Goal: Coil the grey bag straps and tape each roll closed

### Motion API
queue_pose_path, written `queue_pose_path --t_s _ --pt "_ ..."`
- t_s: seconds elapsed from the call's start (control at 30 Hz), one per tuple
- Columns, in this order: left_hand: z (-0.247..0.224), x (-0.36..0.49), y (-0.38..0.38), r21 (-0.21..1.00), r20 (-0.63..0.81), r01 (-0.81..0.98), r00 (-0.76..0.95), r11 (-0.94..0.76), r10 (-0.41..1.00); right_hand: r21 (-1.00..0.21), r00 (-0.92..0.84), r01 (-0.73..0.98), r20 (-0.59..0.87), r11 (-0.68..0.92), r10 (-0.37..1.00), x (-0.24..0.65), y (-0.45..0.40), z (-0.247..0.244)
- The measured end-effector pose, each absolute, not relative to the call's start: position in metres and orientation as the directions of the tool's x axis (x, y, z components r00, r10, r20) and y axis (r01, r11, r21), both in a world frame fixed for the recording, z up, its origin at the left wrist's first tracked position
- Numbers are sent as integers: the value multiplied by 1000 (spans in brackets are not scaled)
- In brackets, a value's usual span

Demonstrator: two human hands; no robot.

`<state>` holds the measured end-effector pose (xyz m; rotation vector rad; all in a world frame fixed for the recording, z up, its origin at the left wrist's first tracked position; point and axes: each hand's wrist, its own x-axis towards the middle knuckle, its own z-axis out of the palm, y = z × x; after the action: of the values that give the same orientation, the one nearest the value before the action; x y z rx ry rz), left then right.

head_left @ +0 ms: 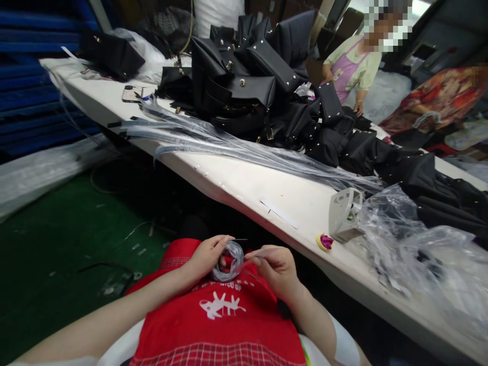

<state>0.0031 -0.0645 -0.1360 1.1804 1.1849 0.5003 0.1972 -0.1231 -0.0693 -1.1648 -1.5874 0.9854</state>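
A ring-shaped coil of greyish strap wrapped in clear plastic (pixel 221 273) is held over my lap, above the red apron (pixel 229 325). My left hand (pixel 211 254) grips it from the left, fingers curled into the ring. A thin dark end sticks out to the right above the fingers. On the other side, my right hand (pixel 279 265) pinches a clear strip of plastic (pixel 247 264) that stretches to the coil. More plastic-wrapped straps (pixel 213 140) lie lengthwise along the white table.
Black leather bags (pixel 244 96) are heaped along the white table (pixel 244 188). On the table's right stand a tape dispenser (pixel 343 213), a small yellow-and-purple object (pixel 325 242) and crumpled clear plastic (pixel 423 249). A phone (pixel 131 94) lies far left. A co-worker (pixel 351 66) stands opposite.
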Motion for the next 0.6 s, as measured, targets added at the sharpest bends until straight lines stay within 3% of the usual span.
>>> queue_pose_path --t_s 0.1,0.23,0.4,0.6 --pt "-136 3 -67 896 -443 222 355 386 823 -794 -175 431 392 428 903 190 -128 -78" --pt "-136 2 -68 905 -422 221 354 364 834 -661 -209 549 484 512 849 185 -135 -85" --pt "-138 0 -68 917 -390 237 350 322 852 -491 -284 764 327 419 901 175 -135 -86" --pt "-138 1 -68 940 -322 239 380 245 867 -409 -317 848 117 337 941 165 -125 -95"
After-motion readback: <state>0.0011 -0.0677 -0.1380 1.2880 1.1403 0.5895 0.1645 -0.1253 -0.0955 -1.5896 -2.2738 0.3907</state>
